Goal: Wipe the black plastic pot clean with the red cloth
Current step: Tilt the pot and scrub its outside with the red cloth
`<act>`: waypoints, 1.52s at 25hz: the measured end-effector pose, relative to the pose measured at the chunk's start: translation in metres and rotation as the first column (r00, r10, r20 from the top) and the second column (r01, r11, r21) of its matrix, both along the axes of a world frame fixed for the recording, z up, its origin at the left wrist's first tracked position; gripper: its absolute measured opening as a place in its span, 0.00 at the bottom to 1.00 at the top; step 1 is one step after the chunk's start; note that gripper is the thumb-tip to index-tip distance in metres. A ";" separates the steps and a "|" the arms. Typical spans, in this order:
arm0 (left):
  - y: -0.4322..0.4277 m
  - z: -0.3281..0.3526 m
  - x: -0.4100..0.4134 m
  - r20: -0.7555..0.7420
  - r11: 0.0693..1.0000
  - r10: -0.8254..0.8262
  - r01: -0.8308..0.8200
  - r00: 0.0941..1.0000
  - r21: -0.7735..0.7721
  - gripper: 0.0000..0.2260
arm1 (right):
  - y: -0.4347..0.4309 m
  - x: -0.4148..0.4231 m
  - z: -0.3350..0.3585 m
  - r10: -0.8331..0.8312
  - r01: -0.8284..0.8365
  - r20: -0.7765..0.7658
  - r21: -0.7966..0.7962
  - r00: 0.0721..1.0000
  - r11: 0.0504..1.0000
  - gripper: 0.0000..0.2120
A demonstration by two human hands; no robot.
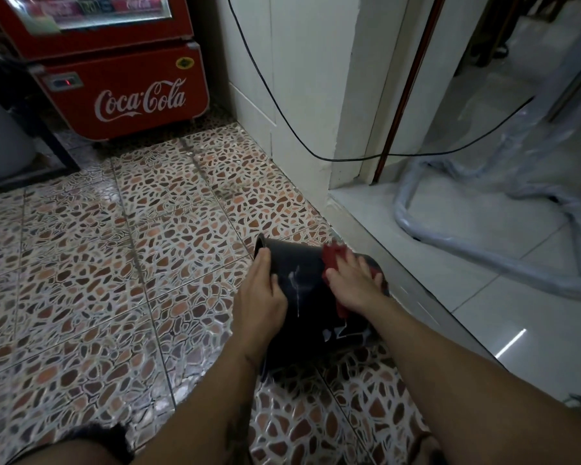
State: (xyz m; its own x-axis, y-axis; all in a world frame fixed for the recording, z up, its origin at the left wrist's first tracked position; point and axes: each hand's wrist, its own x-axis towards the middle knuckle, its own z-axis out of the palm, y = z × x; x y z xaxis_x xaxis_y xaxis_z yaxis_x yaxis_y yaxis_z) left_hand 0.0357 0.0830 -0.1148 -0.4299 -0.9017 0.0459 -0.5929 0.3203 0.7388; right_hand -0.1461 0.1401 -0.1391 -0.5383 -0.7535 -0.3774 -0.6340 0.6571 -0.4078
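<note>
The black plastic pot point(302, 283) lies on its side on the patterned floor, low in the middle of the head view, with whitish streaks on its wall. My left hand point(260, 293) grips its left edge near the end. My right hand point(353, 280) presses the red cloth point(332, 258) flat against the pot's upper right side; most of the cloth is hidden under the palm and fingers. Part of the pot's near end is hidden behind my forearms.
A raised white tiled step point(416, 290) runs just right of the pot. A plastic-wrapped metal frame point(483, 263) stands on it. A white wall corner point(302, 129) with a black cable point(282, 109) rises behind. A red Coca-Cola cooler point(128, 95) stands far left.
</note>
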 end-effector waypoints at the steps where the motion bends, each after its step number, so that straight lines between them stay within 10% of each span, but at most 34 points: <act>1: -0.003 0.005 0.000 0.000 1.000 -0.002 0.002 1.000 0.029 0.24 | -0.002 0.015 0.003 0.079 -0.079 -0.001 -0.046 0.997 0.996 0.30; 7: -0.017 0.018 0.014 0.032 0.972 0.036 -0.042 0.999 0.231 0.22 | 0.067 0.072 -0.010 0.296 -0.317 -0.114 -0.338 0.948 0.886 0.35; 12: -0.011 0.017 0.012 0.013 0.948 0.090 -0.089 0.996 0.305 0.22 | 0.054 0.045 0.000 0.030 -0.040 -0.080 -0.128 0.996 0.991 0.32; 20: -0.005 0.000 0.011 -0.087 0.983 0.130 -0.117 0.988 0.144 0.20 | 0.043 0.100 -0.004 0.281 -0.291 -0.076 -0.254 0.957 0.922 0.37; 28: 0.002 -0.006 0.012 -0.147 0.982 0.186 -0.186 0.971 0.013 0.18 | -0.012 0.046 0.009 0.122 -0.121 -0.088 0.017 0.989 0.993 0.29; 34: -0.007 -0.014 0.014 -0.281 0.949 0.294 -0.244 0.914 0.200 0.17 | 0.021 0.087 -0.006 0.311 -0.330 -0.113 -0.322 0.944 0.887 0.33; 38: -0.008 -0.009 0.010 -0.287 0.936 0.302 -0.226 0.909 0.270 0.17 | 0.065 0.030 -0.020 0.140 -0.184 -0.180 -0.263 0.974 0.947 0.33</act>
State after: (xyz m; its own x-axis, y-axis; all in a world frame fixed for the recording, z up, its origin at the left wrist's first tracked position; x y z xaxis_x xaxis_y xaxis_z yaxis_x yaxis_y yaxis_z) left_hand 0.0456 0.0751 -0.1242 -0.1707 -0.9822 -0.0777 -0.3525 -0.0128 0.9357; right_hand -0.1163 0.2055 -0.1592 -0.4356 -0.8979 -0.0630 -0.7928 0.4159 -0.4455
